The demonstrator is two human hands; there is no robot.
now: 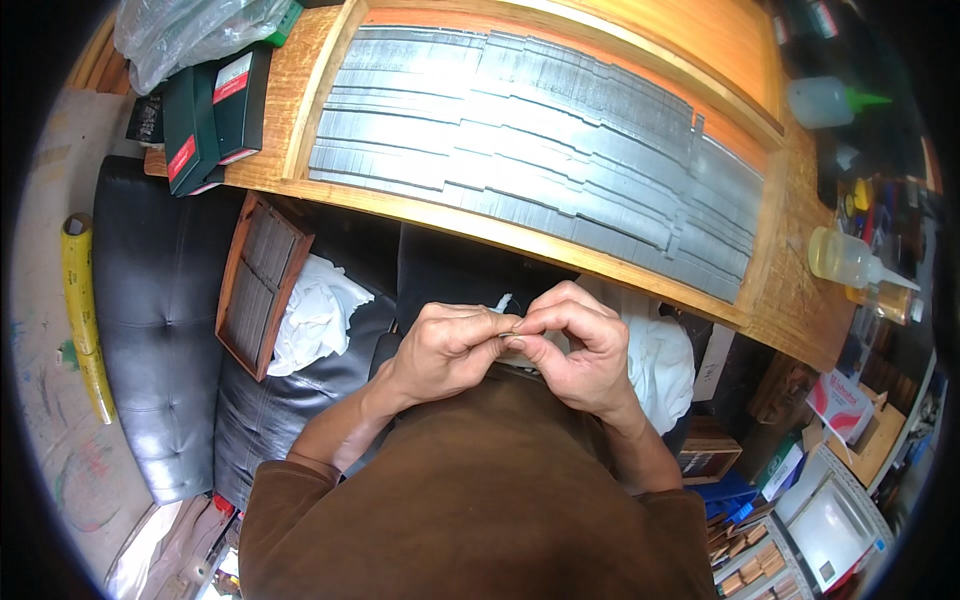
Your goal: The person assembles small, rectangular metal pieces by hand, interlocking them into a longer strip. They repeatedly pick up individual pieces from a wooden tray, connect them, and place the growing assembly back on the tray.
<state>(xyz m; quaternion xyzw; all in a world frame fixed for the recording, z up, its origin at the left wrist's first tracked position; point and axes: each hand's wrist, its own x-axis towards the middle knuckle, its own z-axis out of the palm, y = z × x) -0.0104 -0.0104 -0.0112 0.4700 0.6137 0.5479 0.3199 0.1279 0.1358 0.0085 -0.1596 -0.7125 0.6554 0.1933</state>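
Close in front of my chest, my left hand (455,345) and my right hand (580,345) meet fingertip to fingertip. Both are closed in a pinch around a small, thin piece, mostly hidden by the fingers, whose kind I cannot make out. Just beyond them stands a wide wooden tray (480,222) on the table, packed with rows of thin grey metal strips (560,135). Neither hand touches the tray. Left of my left hand, a smaller wooden box (233,262) of similar dark strips leans on the black seat beside a crumpled white cloth (315,320).
Dark green boxes (190,130) and a clear plastic bag (190,35) lie at the table's left end. Squeeze bottles (840,255) crowd the right. A black padded seat (160,330) and a yellow tube (85,310) are at left. White fabric (660,350) hangs by my right hand.
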